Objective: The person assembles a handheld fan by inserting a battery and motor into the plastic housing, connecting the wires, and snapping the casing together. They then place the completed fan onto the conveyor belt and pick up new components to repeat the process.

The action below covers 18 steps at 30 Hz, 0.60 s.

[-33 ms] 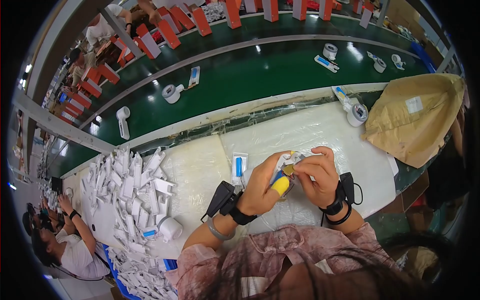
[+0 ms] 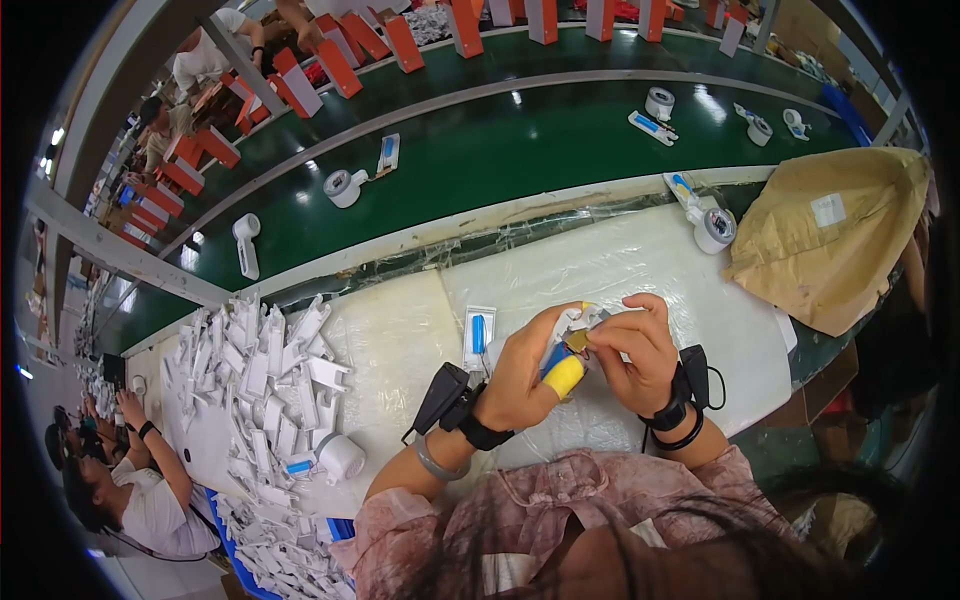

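Note:
My left hand (image 2: 525, 368), its thumb in a yellow cover (image 2: 565, 375), is closed round a white plastic housing (image 2: 573, 322) that it largely hides. Beneath the fingers shows a blue cylindrical cell (image 2: 552, 362). A small yellowish-brown piece (image 2: 577, 342), like a circuit board, lies at the housing, and the fingertips of my right hand (image 2: 635, 350) pinch at its edge. To the left of my left hand, a white half-shell with a blue cell (image 2: 478, 333) rests on the padded table (image 2: 390, 350).
A heap of white plastic shells (image 2: 265, 370) covers the left side, above a blue bin (image 2: 235, 565). Beyond the table runs a green conveyor (image 2: 450, 170) carrying several white parts. Brown paper (image 2: 830, 240) lies at the right. Another person (image 2: 150, 500) works at the far left.
My left thumb has slid slightly down along the housing, showing a little more of the blue cell and the yellowish-brown piece. My right hand has barely moved.

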{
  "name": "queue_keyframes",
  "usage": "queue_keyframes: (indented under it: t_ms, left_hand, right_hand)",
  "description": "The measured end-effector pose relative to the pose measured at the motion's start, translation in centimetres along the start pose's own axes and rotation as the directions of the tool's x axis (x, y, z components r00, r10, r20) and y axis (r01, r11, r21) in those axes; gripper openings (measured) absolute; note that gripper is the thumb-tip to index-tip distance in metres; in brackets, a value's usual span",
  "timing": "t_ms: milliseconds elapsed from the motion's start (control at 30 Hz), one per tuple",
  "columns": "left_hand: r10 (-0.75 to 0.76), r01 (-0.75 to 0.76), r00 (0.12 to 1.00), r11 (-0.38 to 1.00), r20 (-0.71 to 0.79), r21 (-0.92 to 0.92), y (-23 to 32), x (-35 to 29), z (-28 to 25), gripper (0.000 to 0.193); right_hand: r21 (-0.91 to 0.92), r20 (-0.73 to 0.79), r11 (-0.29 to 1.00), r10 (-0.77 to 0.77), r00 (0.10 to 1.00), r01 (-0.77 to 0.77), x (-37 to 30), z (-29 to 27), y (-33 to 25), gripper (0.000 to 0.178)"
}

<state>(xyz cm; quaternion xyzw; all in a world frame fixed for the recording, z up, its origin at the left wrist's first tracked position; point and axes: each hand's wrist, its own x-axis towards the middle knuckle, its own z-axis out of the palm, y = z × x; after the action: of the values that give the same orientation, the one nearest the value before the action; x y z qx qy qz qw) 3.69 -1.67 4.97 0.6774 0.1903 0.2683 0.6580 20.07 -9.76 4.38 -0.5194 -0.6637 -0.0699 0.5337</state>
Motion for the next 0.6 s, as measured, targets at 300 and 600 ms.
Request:
queue_keyframes:
  t_ms: [300, 600]
  left_hand:
    - [0.226, -0.213, 0.974, 0.941, -0.021, 0.264, -0.23, 0.28, 0.37, 0.047]
    - [0.199, -0.182, 0.98, 0.936, -0.025, 0.3, -0.46, 0.2, 0.43, 0.043]
  right_hand:
    - [0.002, 0.018, 1.0, -0.004, 1.0, 0.004, 0.23, -0.31, 0.01, 0.022]
    - [-0.004, 0.023, 1.0, 0.012, 1.0, -0.012, 0.02, -0.13, -0.12, 0.022]
